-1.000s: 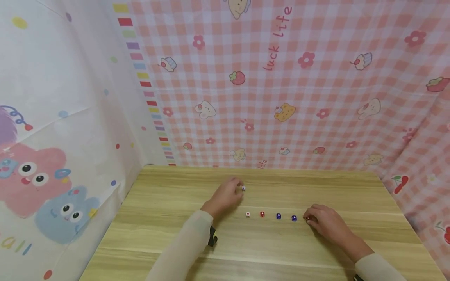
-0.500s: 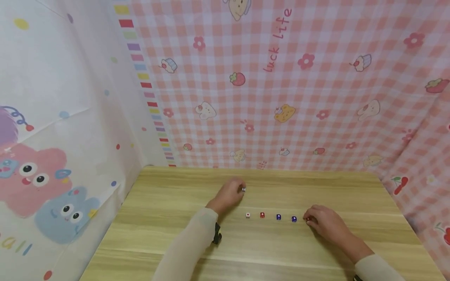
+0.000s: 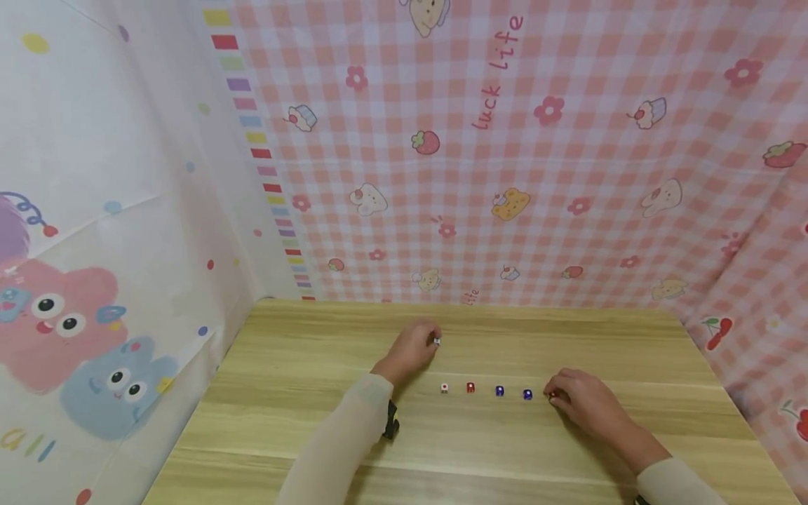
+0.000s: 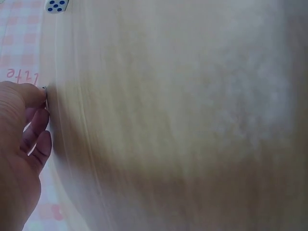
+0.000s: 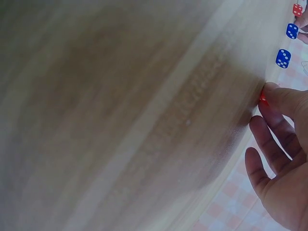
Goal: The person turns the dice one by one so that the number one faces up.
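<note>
Toward the back of the table, my left hand [image 3: 410,352] pinches a small white die [image 3: 437,341] between thumb and fingertip; in the left wrist view the fingers hide nearly all of it. At the right end of a row of dice, my right hand [image 3: 592,405] pinches a red die [image 5: 263,99] at the tabletop. The row beside it runs leftward: a blue die [image 3: 527,394], a second blue die [image 3: 500,391], another red die [image 3: 470,387] and another white die [image 3: 445,388]. Small gaps separate them.
The dice stand on a light wood-grain table [image 3: 404,463]. A pink checked cloth [image 3: 467,175] hangs behind its back edge. On the left is a white cloth [image 3: 158,231] with cartoon figures. Patterned cloth also borders the right side.
My left forearm has shifted slightly to the right, and the hand has come slightly nearer with the white die. My right hand stays at the red die, and the row has not been rearranged.
</note>
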The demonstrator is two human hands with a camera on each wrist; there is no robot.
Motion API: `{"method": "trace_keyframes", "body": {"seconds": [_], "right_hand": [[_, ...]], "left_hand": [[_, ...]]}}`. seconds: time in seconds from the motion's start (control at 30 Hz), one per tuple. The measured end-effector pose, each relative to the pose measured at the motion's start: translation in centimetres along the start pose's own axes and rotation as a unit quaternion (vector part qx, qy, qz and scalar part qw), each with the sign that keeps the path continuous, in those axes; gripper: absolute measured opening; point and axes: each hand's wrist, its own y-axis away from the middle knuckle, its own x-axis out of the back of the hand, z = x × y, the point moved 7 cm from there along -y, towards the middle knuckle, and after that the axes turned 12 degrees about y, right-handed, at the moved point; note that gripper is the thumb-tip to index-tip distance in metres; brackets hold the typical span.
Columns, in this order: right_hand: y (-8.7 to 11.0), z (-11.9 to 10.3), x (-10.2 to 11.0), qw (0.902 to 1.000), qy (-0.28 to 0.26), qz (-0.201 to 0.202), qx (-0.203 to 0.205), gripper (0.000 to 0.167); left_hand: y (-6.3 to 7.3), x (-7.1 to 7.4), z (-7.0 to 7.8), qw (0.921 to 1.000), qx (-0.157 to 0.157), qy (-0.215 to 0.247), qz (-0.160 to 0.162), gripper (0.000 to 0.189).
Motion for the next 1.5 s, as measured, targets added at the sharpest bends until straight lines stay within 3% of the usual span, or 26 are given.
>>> {"method": "trace_keyframes", "body": {"seconds": [0.37, 0.73, 0.97, 1.27, 1.5], "right_hand": [[-0.1, 0.0, 0.3, 1.0, -0.005, 0.0, 0.003, 0.025], [-0.1, 0.3, -0.1, 0.9999, -0.004, -0.009, -0.004, 0.023], [0.1, 0.4, -0.5, 0.9997, -0.005, -0.021, -0.013, 0.023], [0.2, 0.2, -0.3, 0.9996, -0.008, -0.027, -0.01, 0.024], [0.1, 0.2, -0.3, 0.9998, -0.002, -0.019, -0.01, 0.024]], "left_hand": [[-0.2, 0.0, 0.6, 0.9995, -0.025, -0.017, -0.003, 0.012], [-0.1, -0.7, 1.6, 0.9931, -0.064, -0.09, -0.04, 0.016], [0.4, -0.6, 1.8, 0.9933, -0.073, -0.084, -0.034, 0.018], [0.7, -0.7, 1.0, 0.9978, -0.036, -0.048, -0.029, 0.021], [0.6, -0.5, 0.6, 0.9983, -0.037, -0.041, -0.016, 0.013]]}}
